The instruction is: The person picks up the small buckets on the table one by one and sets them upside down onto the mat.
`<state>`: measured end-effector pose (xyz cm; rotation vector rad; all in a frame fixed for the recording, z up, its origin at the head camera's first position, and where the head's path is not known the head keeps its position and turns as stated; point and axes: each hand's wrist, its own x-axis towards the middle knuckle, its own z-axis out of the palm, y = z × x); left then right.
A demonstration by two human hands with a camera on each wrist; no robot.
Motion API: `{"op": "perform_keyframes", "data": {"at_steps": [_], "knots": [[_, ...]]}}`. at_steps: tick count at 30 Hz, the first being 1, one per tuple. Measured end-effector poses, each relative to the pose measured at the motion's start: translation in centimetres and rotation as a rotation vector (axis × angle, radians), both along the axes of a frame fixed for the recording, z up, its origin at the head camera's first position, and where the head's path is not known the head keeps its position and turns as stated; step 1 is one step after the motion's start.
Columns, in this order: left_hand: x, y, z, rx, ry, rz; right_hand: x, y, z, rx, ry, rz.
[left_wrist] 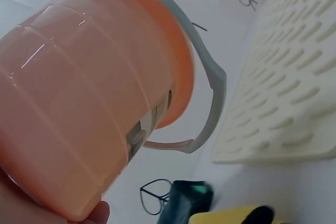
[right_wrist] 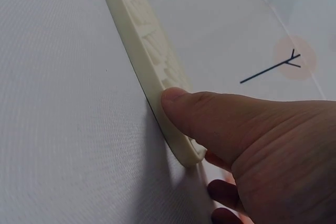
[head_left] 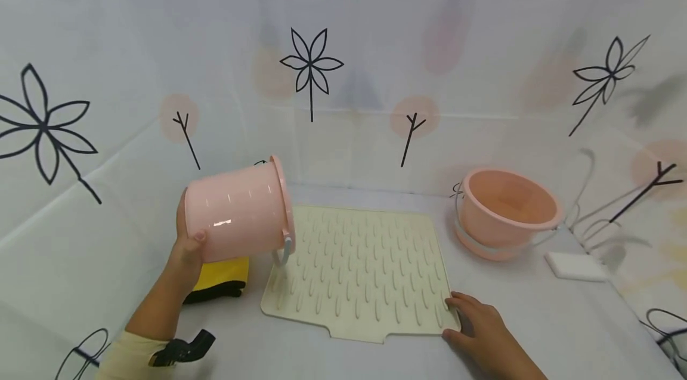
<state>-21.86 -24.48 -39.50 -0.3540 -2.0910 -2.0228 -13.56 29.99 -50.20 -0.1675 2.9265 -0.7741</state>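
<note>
My left hand [head_left: 188, 252] grips a small pink bucket [head_left: 236, 210] by its bottom end. It is tipped on its side in the air, mouth facing right, over the left edge of a cream washboard [head_left: 359, 266]. The bucket's grey handle [left_wrist: 218, 98] hangs loose from the rim in the left wrist view. Flat on the white table lies the washboard, covered in rows of raised ridges. At its near right corner, my right hand [head_left: 480, 326] pinches the edge. The right wrist view has the thumb [right_wrist: 191, 108] against the board's side, with other fingers partly hidden.
A wider pink basin-like bucket [head_left: 504, 243] with a pale handle stands upright at the back right. Beside it lies a white block [head_left: 576, 266]. Under the left arm is a yellow and black cloth item [head_left: 222, 275]. White patterned sheeting [head_left: 354, 147] rises behind the table.
</note>
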Motion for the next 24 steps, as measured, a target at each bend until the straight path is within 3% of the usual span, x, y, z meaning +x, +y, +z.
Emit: {"op": "perform_keyframes", "data": {"at_steps": [1,8,12,15,19,24], "knots": [[0.3,-0.2,0.4,-0.058,-0.046,0.012,0.0,0.0,0.0,0.0,-0.003,-0.002],[-0.6,-1.5,2.1,-0.329,-0.024,-0.007,0.2,0.1,0.2,-0.004,0.024,0.011],[-1.2,-1.7,2.5,-0.424,-0.049,-0.011,0.2,0.1,0.2,-0.019,0.016,0.01],[-1.5,-1.3,2.5,-0.543,-0.043,0.0,0.2,0.0,0.2,-0.018,0.014,0.01],[-1.8,-0.4,2.2,-0.7,0.018,0.009,0.2,0.0,0.2,-0.015,0.025,0.018],[-2.0,0.8,1.9,-0.747,0.05,0.008,0.1,0.1,-0.1,-0.028,0.043,0.033]]}}
